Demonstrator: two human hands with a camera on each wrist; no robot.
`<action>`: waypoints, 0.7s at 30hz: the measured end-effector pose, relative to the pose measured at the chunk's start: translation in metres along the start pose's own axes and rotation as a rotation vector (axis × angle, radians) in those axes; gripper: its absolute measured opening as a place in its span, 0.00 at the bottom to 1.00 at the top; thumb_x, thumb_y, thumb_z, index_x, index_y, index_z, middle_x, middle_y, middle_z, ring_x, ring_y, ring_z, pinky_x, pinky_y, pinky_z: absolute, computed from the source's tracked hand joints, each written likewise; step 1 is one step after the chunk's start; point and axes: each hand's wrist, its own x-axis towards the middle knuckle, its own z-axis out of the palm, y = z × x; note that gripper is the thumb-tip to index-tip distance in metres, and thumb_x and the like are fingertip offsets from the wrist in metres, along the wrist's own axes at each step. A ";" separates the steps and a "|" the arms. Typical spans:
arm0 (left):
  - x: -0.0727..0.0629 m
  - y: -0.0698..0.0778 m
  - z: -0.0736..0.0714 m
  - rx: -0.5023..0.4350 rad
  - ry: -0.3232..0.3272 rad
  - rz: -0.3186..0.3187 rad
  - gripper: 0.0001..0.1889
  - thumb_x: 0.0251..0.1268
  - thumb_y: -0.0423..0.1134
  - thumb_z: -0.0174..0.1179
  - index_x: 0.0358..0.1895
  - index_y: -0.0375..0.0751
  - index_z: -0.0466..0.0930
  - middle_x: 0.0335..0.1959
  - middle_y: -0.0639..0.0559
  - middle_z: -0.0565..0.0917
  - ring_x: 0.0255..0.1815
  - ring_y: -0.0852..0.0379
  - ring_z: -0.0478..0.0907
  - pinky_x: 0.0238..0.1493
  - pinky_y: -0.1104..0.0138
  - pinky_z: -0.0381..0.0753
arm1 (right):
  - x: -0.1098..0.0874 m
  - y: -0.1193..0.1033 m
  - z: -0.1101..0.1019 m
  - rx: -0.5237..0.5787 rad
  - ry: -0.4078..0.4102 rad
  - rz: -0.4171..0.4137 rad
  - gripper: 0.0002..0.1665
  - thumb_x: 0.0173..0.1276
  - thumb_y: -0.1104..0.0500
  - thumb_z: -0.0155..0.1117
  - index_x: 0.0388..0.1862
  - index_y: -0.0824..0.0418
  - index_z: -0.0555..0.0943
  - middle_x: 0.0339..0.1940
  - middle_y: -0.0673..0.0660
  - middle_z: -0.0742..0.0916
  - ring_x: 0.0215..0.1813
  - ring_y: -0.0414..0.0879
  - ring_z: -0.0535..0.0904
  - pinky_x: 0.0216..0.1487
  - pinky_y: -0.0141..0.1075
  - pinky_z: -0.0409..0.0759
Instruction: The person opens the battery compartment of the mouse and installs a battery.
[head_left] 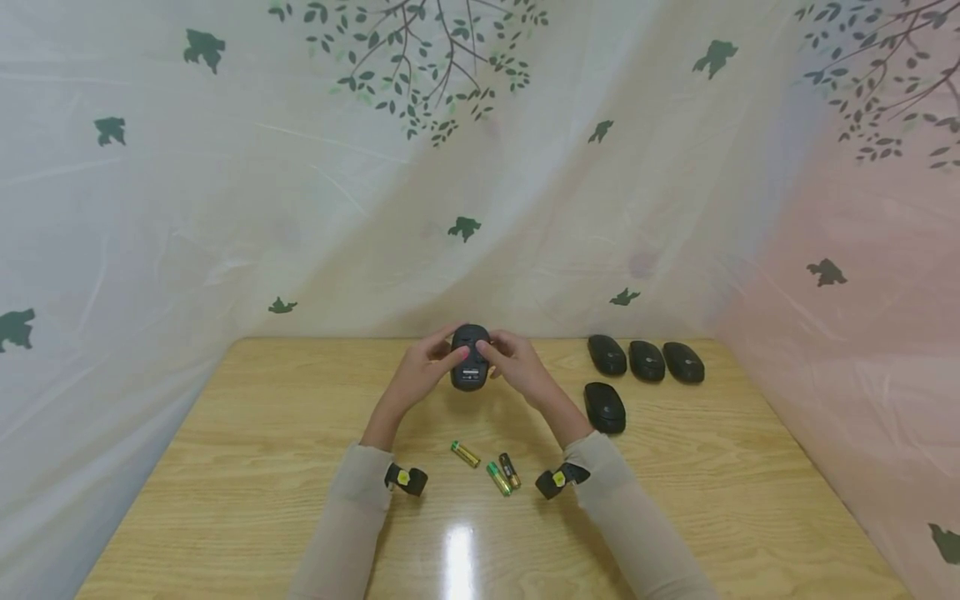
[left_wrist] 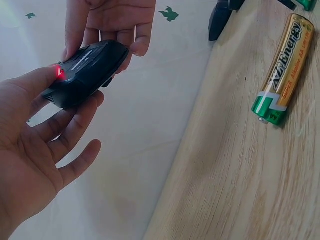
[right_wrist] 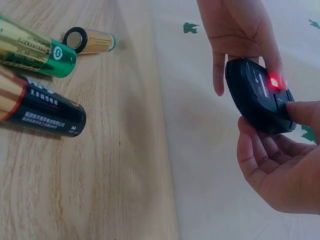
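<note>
Evidently, the left grip [head_left: 420,369] is holding the left side of the upturned mouse [head_left: 469,382], thumb resting on the underside and fingers supporting the body from below. A red glow [left_wrist: 60,73] is lighting that thumb's tip, so it is probably lying over or just beside the sensor; shifting it towards the rim would likely be giving a clearer view. The mouse itself is hanging between both grips, raised off the tabletop [head_left: 262,467]. A pale label [head_left: 471,372] is showing on its near end, too small to read.

Nearer the person than the mouse, a lone gold-and-green battery [head_left: 466,454] is lying, its wrapper seemingly reading "XZ Energy", with "SUPER Alkaline AA" beside it. Also nearer, slightly right of the mouse, a second green-and-gold battery [head_left: 498,478] is displaying a round white symbol, and a black-and-copper battery [head_left: 510,470] is showing "AA" among blurred characters.

The right grip [head_left: 519,362] is clasping the mouse's right side, thumb on top, fingers beneath. Even, light thumb pressure would probably be serving best, with the fingers underneath bearing the weight.

Well right of the mouse, four black mice [head_left: 647,361] are resting upright, some bearing pale logos too small to read.
</note>
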 end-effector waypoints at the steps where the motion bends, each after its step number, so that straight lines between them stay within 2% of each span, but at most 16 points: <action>1: 0.001 -0.005 0.001 -0.003 0.002 0.002 0.26 0.76 0.38 0.59 0.73 0.38 0.70 0.46 0.35 0.86 0.42 0.45 0.81 0.42 0.63 0.75 | 0.000 0.000 0.000 0.000 0.001 0.000 0.21 0.80 0.60 0.55 0.62 0.74 0.77 0.45 0.69 0.86 0.40 0.45 0.81 0.39 0.31 0.81; 7: 0.003 -0.013 0.002 -0.012 0.009 0.021 0.27 0.75 0.42 0.61 0.74 0.43 0.71 0.49 0.38 0.86 0.43 0.47 0.82 0.43 0.63 0.76 | 0.000 0.001 0.000 0.006 0.002 0.007 0.21 0.80 0.60 0.56 0.62 0.74 0.77 0.43 0.67 0.86 0.39 0.45 0.80 0.38 0.31 0.81; 16: 0.003 -0.014 0.002 -0.015 0.008 0.035 0.26 0.75 0.45 0.61 0.72 0.46 0.73 0.48 0.41 0.87 0.41 0.50 0.82 0.43 0.64 0.77 | 0.000 0.001 0.000 0.006 0.001 0.011 0.20 0.79 0.61 0.58 0.61 0.73 0.77 0.38 0.60 0.85 0.38 0.44 0.79 0.38 0.31 0.81; 18: 0.003 -0.015 0.002 -0.010 0.009 0.042 0.25 0.75 0.45 0.61 0.72 0.48 0.73 0.48 0.41 0.87 0.41 0.51 0.82 0.43 0.65 0.77 | 0.000 0.001 -0.001 0.002 -0.003 0.017 0.20 0.79 0.60 0.58 0.61 0.73 0.77 0.39 0.60 0.85 0.39 0.44 0.80 0.39 0.35 0.83; 21: 0.003 -0.016 0.002 0.005 0.012 0.064 0.25 0.75 0.45 0.61 0.72 0.47 0.74 0.49 0.41 0.87 0.41 0.52 0.83 0.43 0.66 0.78 | 0.005 0.010 -0.001 -0.007 -0.015 0.033 0.20 0.79 0.60 0.57 0.63 0.72 0.77 0.41 0.62 0.86 0.40 0.44 0.80 0.46 0.48 0.86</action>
